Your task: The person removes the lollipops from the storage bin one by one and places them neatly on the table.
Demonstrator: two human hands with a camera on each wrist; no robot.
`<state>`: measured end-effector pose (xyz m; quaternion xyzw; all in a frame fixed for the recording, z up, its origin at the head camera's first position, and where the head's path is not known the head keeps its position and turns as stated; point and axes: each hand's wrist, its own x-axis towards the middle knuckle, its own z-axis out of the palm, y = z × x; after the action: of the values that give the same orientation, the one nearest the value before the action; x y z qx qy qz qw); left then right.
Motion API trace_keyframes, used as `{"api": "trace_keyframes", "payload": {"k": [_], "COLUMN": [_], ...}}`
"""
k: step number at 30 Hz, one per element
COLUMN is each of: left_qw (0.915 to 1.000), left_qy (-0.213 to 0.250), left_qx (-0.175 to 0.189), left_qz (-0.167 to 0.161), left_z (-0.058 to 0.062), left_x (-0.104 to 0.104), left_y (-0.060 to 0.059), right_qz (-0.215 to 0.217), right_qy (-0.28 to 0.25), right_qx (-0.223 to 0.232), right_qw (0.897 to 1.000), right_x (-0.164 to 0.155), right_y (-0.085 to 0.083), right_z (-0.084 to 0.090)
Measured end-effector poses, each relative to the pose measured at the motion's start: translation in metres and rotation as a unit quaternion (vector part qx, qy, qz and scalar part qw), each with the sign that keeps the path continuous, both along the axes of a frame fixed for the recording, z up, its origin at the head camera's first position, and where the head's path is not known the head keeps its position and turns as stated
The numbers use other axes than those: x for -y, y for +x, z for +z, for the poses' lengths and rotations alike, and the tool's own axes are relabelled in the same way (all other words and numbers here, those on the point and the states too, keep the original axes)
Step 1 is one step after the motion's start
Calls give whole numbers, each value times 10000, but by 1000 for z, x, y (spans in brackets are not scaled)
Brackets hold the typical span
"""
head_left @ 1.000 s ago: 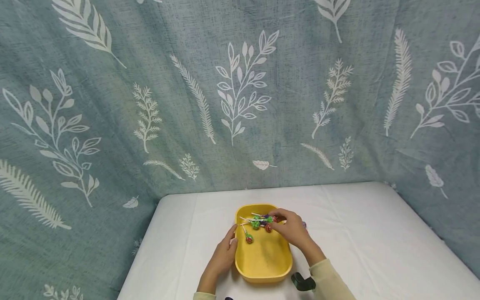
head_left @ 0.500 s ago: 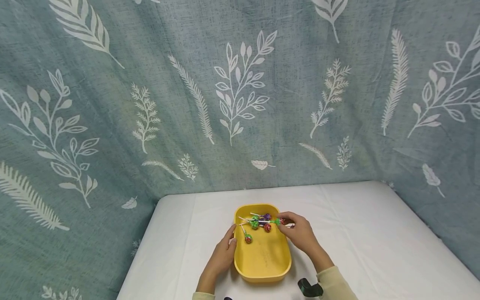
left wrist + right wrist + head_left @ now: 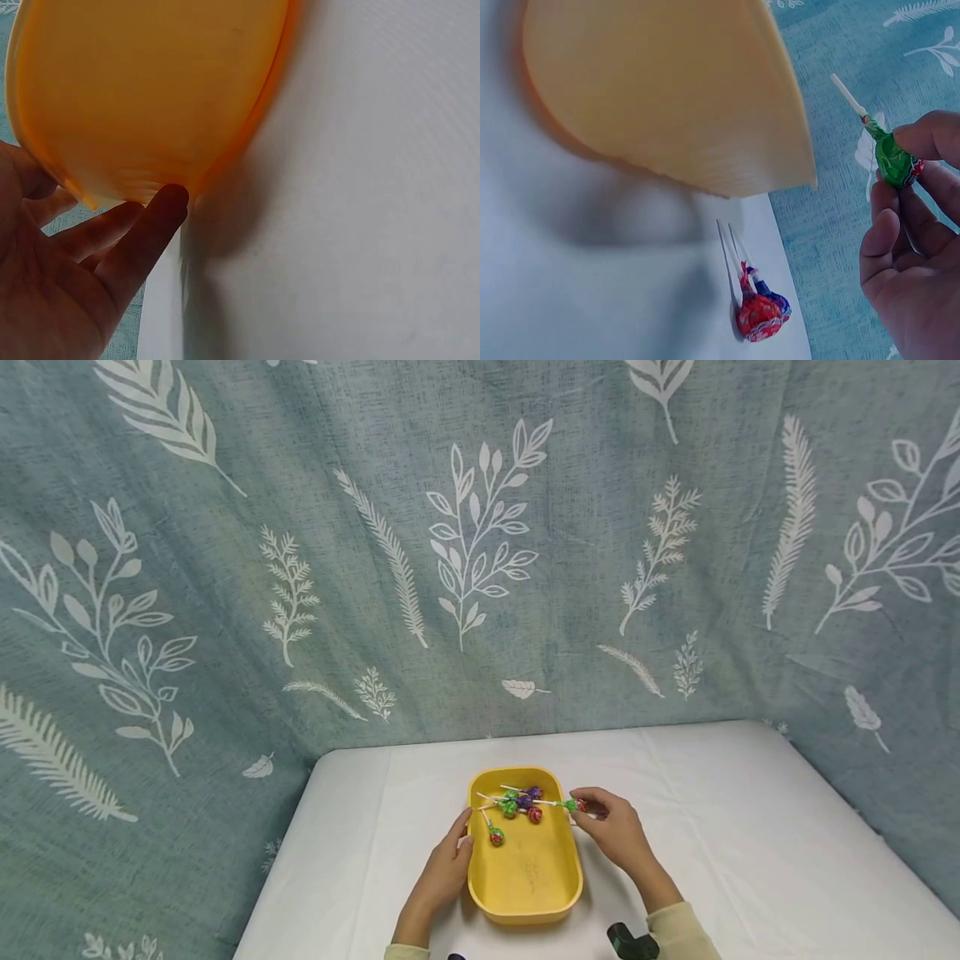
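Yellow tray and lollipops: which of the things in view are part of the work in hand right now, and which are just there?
In hand:
- right hand pinching a green lollipop
- left hand touching the yellow tray
- lollipops in the tray
- two lollipops on the table beside the tray

Just there:
- white table
- leaf-print cloth

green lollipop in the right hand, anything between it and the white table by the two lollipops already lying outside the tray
Nothing visible. The right hand pinches the green lollipop beyond the yellow tray rim. Two lollipops lie on the white table beside the tray, with bare cloth around them.
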<state>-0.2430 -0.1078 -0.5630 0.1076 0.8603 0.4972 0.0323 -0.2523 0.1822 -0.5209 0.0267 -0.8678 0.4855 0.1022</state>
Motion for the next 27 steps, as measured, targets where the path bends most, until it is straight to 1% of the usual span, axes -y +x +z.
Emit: {"api": "trace_keyframes", "payload": {"k": [6, 13, 20, 24, 27], "left_qw": [9999, 9998, 10000, 10000, 10000], "left_qy": [-3, 31, 15, 8, 8], "left_qx": [107, 177, 55, 59, 81], "left_qz": [83, 71, 49, 42, 52], "left_z": [-2, -1, -2, -2, -2], "left_x": [0, -1, 0, 0, 0], "left_y": [-1, -2, -2, -2, -2], "right_qz": [-66, -130, -247, -304, -334], "right_qy": [-37, -92, -147, -154, -181], "right_qx": [11, -15, 48, 119, 81], "right_qw": [10000, 9999, 9996, 9993, 9992], "right_x": [-6, -13, -20, -24, -27], "right_y": [2, 5, 9, 10, 11], "right_z": [-2, -5, -9, -14, -18]}}
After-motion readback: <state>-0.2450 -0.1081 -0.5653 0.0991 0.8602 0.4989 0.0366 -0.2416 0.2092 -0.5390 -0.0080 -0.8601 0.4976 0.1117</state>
